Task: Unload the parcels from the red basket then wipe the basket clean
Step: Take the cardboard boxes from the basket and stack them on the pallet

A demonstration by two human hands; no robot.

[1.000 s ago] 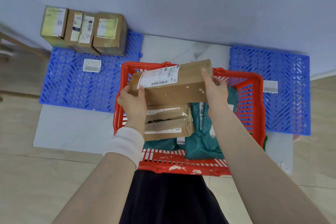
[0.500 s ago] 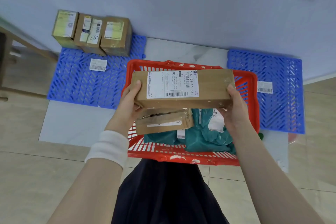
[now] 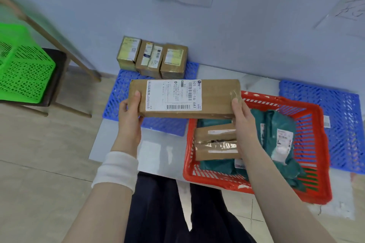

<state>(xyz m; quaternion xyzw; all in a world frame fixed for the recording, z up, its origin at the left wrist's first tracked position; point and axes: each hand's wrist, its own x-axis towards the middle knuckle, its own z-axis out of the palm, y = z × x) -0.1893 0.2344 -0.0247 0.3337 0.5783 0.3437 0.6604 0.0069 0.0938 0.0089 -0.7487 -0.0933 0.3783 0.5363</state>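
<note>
A long brown cardboard parcel [image 3: 213,97] with a white shipping label is held in the air between my two hands. My left hand [image 3: 129,113] grips its left end, my right hand [image 3: 242,118] grips its right end. The parcel hangs above the left blue pallet [image 3: 118,94] and the left rim of the red basket [image 3: 308,191]. Inside the basket lie a smaller brown box [image 3: 215,144] and several dark green mailer bags [image 3: 276,124], partly hidden by my right forearm.
Three small cardboard boxes [image 3: 152,59] stand in a row on the back of the left blue pallet against the wall. A second blue pallet [image 3: 343,108] lies right of the basket. A green basket [image 3: 21,73] rests on a wooden chair at the left.
Both hands have carried the long parcel up and leftward out of the red basket, towards the left blue pallet. The view has swung left, bringing in the chair and green basket.
</note>
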